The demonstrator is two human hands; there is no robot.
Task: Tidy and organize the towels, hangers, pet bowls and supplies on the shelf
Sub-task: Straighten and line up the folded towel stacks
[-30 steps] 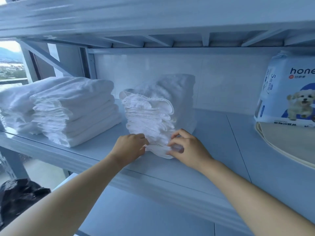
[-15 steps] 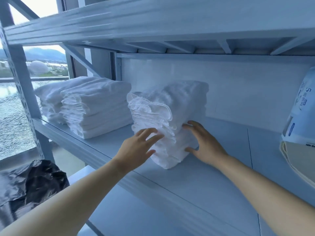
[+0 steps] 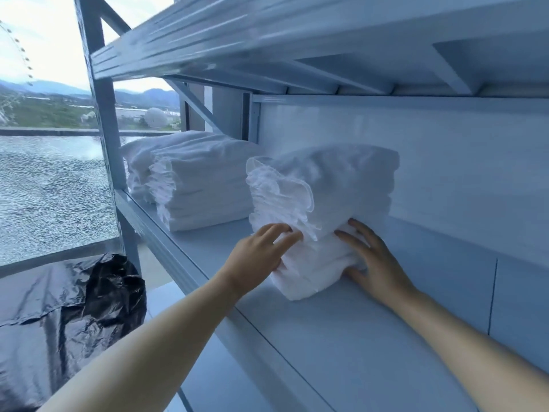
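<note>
Pressing left hand and right hand, fingers straight, flat against opposite sides of a towel stack. Standing on the shelf toward its back edge, near a second pile at the left end.

Left hand and right hand extended forward, fingers straight.
</note>
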